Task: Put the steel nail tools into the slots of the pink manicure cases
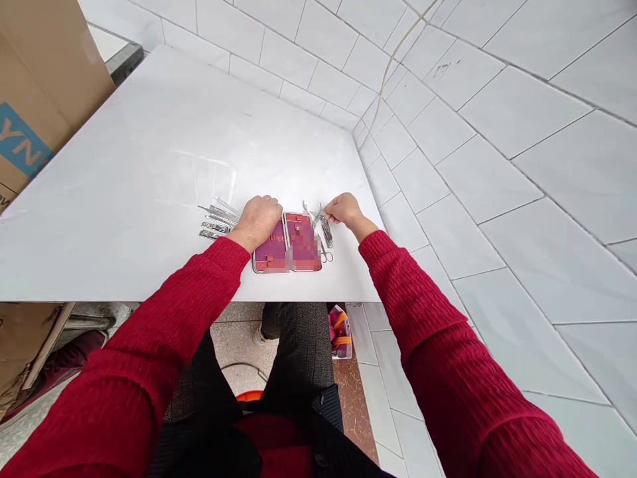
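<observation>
A manicure case (304, 247) with a purple and red lining lies open on the white table, part of it blurred out. My left hand (261, 218) is closed over the upper part of its left half, with the fingertips hidden. To the right of the case, my right hand (344, 209) pinches the end of a small metal tool whose kind I cannot make out. Below it lie nail clippers (327, 232), and small scissors (327, 255) rest against the case's right edge. Several slim metal tools (219, 214) and more nail clippers (212, 230) are spread left of my left hand.
The white table (124, 166) meets tiled walls at the back and right. A cardboard box (47, 79) stands at the far left. A pale cable (385, 73) runs down the wall corner. Below the table's right side sits a container (341, 335) with pink and orange things.
</observation>
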Motion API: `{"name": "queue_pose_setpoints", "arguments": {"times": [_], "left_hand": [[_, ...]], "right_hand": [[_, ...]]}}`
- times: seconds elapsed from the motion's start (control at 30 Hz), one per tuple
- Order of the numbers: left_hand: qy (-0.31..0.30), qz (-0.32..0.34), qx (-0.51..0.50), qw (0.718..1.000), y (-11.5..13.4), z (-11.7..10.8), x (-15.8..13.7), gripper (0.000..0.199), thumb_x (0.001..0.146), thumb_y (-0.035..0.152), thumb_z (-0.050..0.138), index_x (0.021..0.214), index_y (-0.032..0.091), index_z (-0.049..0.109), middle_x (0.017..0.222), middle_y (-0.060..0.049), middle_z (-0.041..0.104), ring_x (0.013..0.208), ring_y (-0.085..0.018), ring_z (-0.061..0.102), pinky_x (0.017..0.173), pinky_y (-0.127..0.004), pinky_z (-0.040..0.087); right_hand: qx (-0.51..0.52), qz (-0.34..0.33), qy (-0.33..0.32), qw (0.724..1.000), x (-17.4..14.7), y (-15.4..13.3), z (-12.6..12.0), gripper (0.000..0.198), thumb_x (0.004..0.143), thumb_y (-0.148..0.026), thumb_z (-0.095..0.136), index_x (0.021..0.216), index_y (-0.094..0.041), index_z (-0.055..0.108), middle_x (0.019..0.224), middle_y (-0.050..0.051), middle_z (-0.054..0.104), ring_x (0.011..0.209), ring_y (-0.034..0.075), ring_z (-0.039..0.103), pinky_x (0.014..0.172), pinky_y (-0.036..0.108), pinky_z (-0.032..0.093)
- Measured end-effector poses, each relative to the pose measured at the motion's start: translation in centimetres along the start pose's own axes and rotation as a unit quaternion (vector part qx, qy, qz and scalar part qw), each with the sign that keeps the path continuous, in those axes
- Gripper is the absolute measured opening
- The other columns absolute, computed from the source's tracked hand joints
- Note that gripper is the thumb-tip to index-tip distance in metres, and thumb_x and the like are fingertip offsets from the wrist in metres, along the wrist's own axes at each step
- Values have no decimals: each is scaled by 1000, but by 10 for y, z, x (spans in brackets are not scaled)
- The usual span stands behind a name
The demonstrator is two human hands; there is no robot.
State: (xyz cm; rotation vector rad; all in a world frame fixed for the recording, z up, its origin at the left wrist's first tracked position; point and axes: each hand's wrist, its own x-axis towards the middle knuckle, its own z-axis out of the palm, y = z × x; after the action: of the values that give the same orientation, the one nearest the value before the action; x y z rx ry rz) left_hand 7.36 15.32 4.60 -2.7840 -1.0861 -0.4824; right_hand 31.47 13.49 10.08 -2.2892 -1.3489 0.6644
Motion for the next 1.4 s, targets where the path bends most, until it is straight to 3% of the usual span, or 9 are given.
{"name": "queue_pose_setpoints", "arguments": {"times": [0.13,0.23,0.4,0.63,0.77,0.9,1.07,1.23,1.4], "left_hand": [[-4,3,6,1000,0,0,1,29,83,-5,51,90,11,73,93,-16,72,92,-28,67,74,-38,44],[-12,-2,5,1000,1,0,2,29,86,-3,50,93,10,73,95,-17,72,95,-29,67,76,-39,44],[-9,-7,-12,1000,1,-2,1,27,87,-2,50,93,9,73,96,-18,72,96,-30,67,76,-39,44],[-12,-1,-4,1000,1,-2,1,26,87,-2,50,94,9,72,96,-17,72,96,-30,67,75,-39,44],[2,6,2,1000,0,1,1,25,87,-1,51,93,11,73,94,-16,72,94,-29,66,75,-38,43],[-3,4,6,1000,0,3,1,26,87,-2,50,93,11,72,95,-15,72,94,-28,66,75,-38,43],[-26,-8,3,1000,1,-2,1,28,86,-5,48,93,10,71,96,-15,71,96,-29,66,76,-38,43],[-15,-8,-11,1000,0,0,1,26,88,-4,49,90,11,69,93,-14,69,96,-29,66,77,-38,43],[12,-6,-24,1000,-3,6,1,29,91,-3,45,85,16,67,89,-9,67,92,-26,63,77,-37,44]], "right_hand": [[-3,-66,-6,998,-23,8,10,25,83,-9,68,59,-16,63,52,0,65,43,7,53,47,17,43],[-57,-96,-76,991,-46,1,17,24,86,-18,72,63,-15,67,55,1,68,44,8,55,50,19,46],[-163,-70,-130,976,-65,-19,23,36,87,-16,74,52,-17,64,55,4,69,46,10,56,53,21,47],[-81,-11,-179,980,-60,-24,22,36,81,-1,69,49,-15,60,50,4,65,40,8,49,43,19,41],[-34,-20,-151,988,-54,-18,28,34,79,-2,66,48,-16,59,45,1,60,40,8,48,41,18,38],[40,-53,-53,996,-34,-8,31,32,80,-5,62,51,-17,58,43,-2,55,40,8,47,41,18,37],[81,-48,42,995,-2,6,15,26,76,-8,64,53,-18,57,45,-2,55,41,9,48,42,19,35],[56,-13,22,998,16,19,3,28,74,-9,66,50,-18,54,41,-2,51,39,8,44,43,20,34],[79,-49,2,996,14,34,20,26,74,-18,73,54,-18,57,46,-4,54,42,8,47,47,21,38]]}}
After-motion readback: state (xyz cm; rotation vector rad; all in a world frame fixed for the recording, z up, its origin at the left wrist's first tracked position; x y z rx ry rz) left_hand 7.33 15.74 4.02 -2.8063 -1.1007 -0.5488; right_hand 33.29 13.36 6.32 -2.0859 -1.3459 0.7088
